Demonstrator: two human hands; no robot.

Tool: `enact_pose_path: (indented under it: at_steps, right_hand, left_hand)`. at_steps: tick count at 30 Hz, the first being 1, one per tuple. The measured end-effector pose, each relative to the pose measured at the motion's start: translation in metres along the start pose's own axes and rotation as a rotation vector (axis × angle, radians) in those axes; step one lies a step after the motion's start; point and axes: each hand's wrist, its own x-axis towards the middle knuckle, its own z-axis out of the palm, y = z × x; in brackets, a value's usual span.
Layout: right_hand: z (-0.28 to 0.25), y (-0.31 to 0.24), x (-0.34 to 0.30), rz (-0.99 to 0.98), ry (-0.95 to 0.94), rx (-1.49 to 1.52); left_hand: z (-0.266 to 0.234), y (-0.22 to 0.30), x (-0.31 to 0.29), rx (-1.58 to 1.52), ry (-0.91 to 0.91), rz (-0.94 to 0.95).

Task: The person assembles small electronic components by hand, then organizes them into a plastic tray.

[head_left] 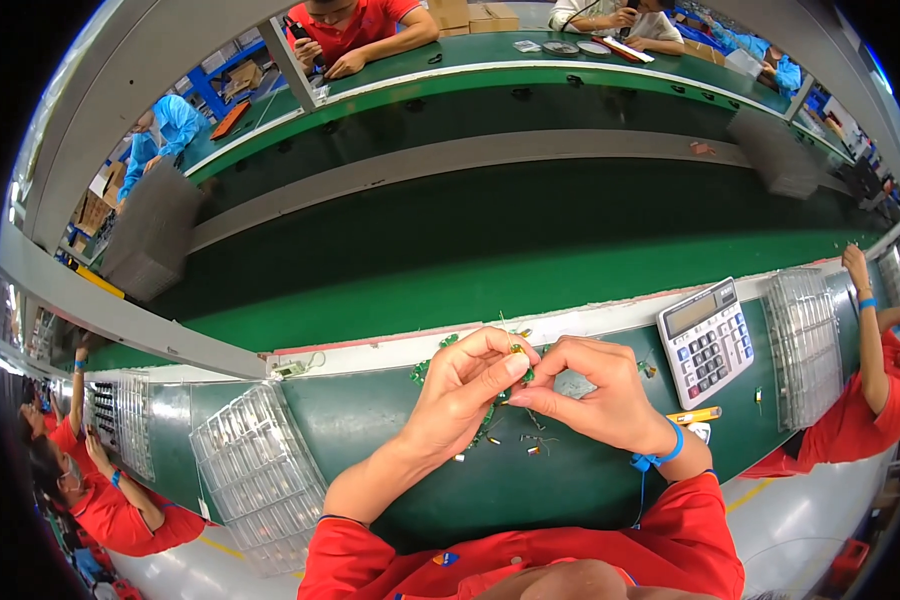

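My left hand is closed, thumb and forefinger pinching a small part with a brass-coloured end. My right hand meets it fingertip to fingertip, its thumb and forefinger pinched at a small green circuit board. Whether the two pieces are joined is too small to tell. Beneath and behind the hands lie several loose green boards and thin wires. A little metal cylinder with a white end rests on the green bench mat, near my hands. A blue wrist strap circles my right wrist.
A calculator stands right of my hands, with a yellow marker-like tool below it. Clear plastic trays lie at left, more at right. Beyond the bench edge runs a green conveyor belt. Co-workers sit on both sides and across.
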Motion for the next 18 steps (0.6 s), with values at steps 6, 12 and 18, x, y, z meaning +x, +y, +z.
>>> enact_pose_path:
  at_steps: [6,12,18]
  right_hand:
    - [-0.001,-0.003,0.001,0.029,-0.029,0.052]
    - [-0.006,0.009,0.001,0.172,0.087,0.185]
    - [-0.004,0.015,0.004,0.335,-0.088,0.540]
  left_hand:
    - [0.001,0.001,-0.002,0.027,0.020,-0.028]
    - [0.002,0.008,0.002,0.340,0.048,0.164]
    - [0.001,0.014,0.000,0.923,-0.016,0.426]
